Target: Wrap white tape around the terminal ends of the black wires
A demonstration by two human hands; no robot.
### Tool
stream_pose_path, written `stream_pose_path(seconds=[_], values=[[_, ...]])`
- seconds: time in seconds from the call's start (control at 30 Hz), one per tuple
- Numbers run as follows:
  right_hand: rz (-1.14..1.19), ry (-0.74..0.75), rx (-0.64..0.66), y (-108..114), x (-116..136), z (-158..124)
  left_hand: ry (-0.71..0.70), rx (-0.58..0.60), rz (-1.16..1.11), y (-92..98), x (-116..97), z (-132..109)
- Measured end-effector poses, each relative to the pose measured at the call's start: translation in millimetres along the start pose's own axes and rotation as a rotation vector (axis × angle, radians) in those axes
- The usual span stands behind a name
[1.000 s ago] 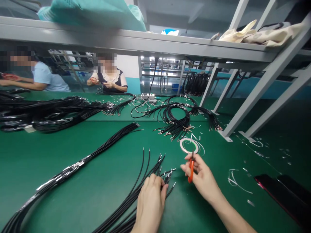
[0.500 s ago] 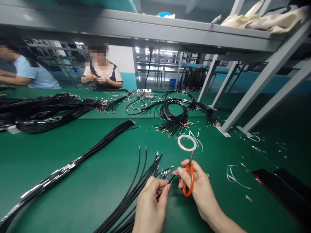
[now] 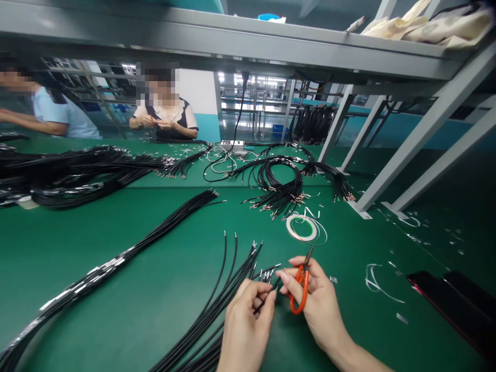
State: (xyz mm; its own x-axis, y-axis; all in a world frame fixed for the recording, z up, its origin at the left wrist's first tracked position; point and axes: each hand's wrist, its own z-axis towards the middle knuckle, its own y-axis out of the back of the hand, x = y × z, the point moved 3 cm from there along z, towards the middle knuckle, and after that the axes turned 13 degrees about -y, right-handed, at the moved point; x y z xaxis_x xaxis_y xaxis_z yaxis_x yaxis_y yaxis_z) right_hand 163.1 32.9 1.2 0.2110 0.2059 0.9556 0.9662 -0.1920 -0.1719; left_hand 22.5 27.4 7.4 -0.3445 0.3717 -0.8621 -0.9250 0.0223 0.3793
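My left hand (image 3: 248, 320) is closed, thumb and fingers pinching a black cable (image 3: 260, 308) near its end. Close by on the right, my right hand (image 3: 318, 294) carries orange-handled scissors (image 3: 300, 299), their blades pointing up and away. Its thumb and forefinger meet at the tip of the same cable; whether they grip it is hard to see. Beside and under my left hand fans a bunch of black cables (image 3: 209, 315) with bare silvery ends. Beyond the scissors lies a roll of white tape (image 3: 289, 227) with a loose strip.
A long bundle of black cables (image 3: 127, 253) crosses the green table (image 3: 116, 320) at left. Coiled cables (image 3: 267, 181) lie farther back. Grey shelf legs (image 3: 411, 139) stand at right, near dark phone-like slabs (image 3: 445, 305). Two people sit across the table.
Both hands have shifted slightly right in view, with the whole scene drifting a little too. The scissors have tilted a bit to the right, and their handles look a little farther apart.
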Motion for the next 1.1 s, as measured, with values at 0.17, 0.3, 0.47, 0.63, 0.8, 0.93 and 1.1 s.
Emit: stream_pose_path(seconds=[0.17, 0.3, 0.47, 0.63, 0.8, 0.93, 1.1], values=[[-0.039, 0.026, 0.030, 1.6, 2.5, -3.6, 0.046, -0.005, -0.081, -4.0, 6.3, -1.3], [-0.066, 0.060, 0.029, 2.9, 3.6, -5.8, 0.069, -0.019, -0.142, -5.0, 8.1, -2.5], [-0.113, 0.088, -0.021, 2.6, 1.8, -4.7, 0.063, 0.001, -0.217, -5.1, 4.7, -2.8], [-0.243, 0.119, 0.000, 7.3, 1.7, 3.3, 0.125, 0.040, -0.259, -4.0, 5.7, -1.4], [-0.848, 0.384, 0.015, 19.9, 15.4, 11.0, 0.151, 0.009, -0.256, 0.8, 7.4, 2.4], [-1.131, 0.561, 0.097, 18.7, 16.9, 11.4, 0.184, -0.025, -0.283, 2.0, 7.1, 2.4], [-1.239, 0.682, 0.061, 12.5, 7.6, 12.3, 0.193, -0.028, -0.309, 0.0, 7.9, 1.8]])
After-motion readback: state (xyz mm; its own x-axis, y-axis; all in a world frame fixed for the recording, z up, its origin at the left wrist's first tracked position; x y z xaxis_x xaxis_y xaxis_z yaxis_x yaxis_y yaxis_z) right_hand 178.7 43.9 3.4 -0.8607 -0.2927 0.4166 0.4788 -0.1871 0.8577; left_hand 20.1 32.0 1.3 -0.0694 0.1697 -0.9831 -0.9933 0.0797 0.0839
